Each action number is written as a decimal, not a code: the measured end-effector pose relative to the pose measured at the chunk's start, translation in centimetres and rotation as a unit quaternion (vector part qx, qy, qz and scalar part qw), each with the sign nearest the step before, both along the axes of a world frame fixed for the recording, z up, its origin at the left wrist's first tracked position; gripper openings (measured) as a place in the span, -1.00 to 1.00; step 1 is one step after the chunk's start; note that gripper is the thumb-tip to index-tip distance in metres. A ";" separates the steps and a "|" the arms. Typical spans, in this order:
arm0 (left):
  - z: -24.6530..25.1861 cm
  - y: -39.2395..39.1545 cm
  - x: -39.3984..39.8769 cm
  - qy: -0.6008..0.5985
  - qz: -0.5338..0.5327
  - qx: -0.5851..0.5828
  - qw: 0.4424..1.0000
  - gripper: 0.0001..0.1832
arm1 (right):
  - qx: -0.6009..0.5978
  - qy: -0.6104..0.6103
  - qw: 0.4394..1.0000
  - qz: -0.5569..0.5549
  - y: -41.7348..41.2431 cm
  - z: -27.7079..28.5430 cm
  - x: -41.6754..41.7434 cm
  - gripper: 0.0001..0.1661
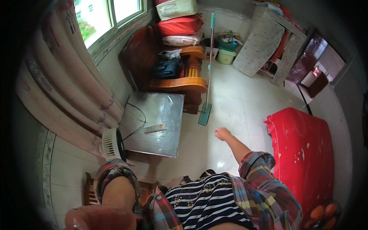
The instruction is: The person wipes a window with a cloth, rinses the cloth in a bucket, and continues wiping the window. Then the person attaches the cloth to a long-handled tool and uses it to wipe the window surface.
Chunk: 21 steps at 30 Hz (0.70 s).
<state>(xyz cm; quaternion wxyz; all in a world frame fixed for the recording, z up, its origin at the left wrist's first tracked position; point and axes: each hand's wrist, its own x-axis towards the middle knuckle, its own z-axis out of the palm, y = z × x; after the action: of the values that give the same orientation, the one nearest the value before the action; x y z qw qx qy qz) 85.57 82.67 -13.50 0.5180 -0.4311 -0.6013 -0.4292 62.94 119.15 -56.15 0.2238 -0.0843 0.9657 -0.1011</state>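
Note:
My left hand [100, 217] is raised close to the camera at the bottom left, blurred and cut by the picture's edge; whether it holds anything does not show. My right hand [222, 134] hangs over the tiled floor with its fingers curled in, and nothing shows in it. Beyond it a flat mop [210, 57] with a green head stands upright beside a wooden bench [175, 84]. Left of the mop, a low table with a silvery foil cover [169, 141] carries a small pale box or remote [155, 128] and a dark cable. A white fan [110, 143] is at its near corner.
A red-covered piece of furniture [304, 149] stands on the right, with orange round things [323, 214] near its end. Folded bedding [181, 26] is piled on the bench. Farther off are a light green bucket [226, 56], a leaning padded board [260, 40] and a doorway. Curtains [66, 80] hang at left.

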 end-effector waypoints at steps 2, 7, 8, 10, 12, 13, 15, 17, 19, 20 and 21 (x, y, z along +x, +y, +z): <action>0.1 1.5 -3.8 0.029 0.006 0.001 1.000 -0.77 | -0.008 0.036 0.999 0.022 0.6 0.6 -7.6 -0.62; 0.0 5.8 -12.3 0.047 0.090 -0.009 0.995 -0.75 | -0.052 0.126 0.990 -0.035 0.4 2.7 -29.0 -0.42; -0.2 6.4 -14.3 0.048 0.099 -0.008 0.994 -0.75 | -0.078 0.182 0.979 -0.051 0.8 3.3 -33.5 -0.38; -0.5 7.7 -17.5 0.036 0.139 -0.010 0.990 -0.74 | -0.138 0.260 0.951 -0.095 0.1 3.7 -41.3 -0.26; -0.7 9.1 -19.8 0.019 0.190 -0.020 0.981 -0.73 | -0.202 0.277 0.928 -0.147 -2.1 5.3 -48.5 -0.13; -0.7 9.7 -20.8 0.010 0.213 -0.025 0.977 -0.73 | -0.263 0.294 0.907 -0.147 -2.7 5.6 -51.7 -0.03; -0.6 10.8 -22.2 -0.002 0.254 -0.034 0.967 -0.72 | -0.268 0.280 0.904 -0.180 -3.1 6.6 -57.3 -0.01; -0.9 11.6 -22.6 -0.007 0.291 -0.039 0.956 -0.71 | -0.461 0.231 0.850 -0.104 -2.4 5.1 -61.2 -0.22; -1.5 12.4 -23.1 -0.020 0.340 -0.035 0.940 -0.70 | -0.541 0.194 0.809 -0.123 -4.1 3.7 -60.5 -0.60; -1.7 12.9 -23.0 -0.029 0.371 -0.031 0.928 -0.69 | -0.540 0.151 0.821 -0.111 -4.9 4.1 -59.4 -0.67; -1.6 13.3 -22.5 -0.033 0.391 -0.031 0.919 -0.69 | -0.539 0.113 0.828 -0.106 -4.7 4.0 -58.2 -0.69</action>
<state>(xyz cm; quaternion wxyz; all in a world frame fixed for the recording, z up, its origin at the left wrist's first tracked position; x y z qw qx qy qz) 63.08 95.93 -15.08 0.6109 -0.1630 -0.7518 -0.1873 4.75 114.47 -52.12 0.0195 -0.0994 0.7793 -0.6183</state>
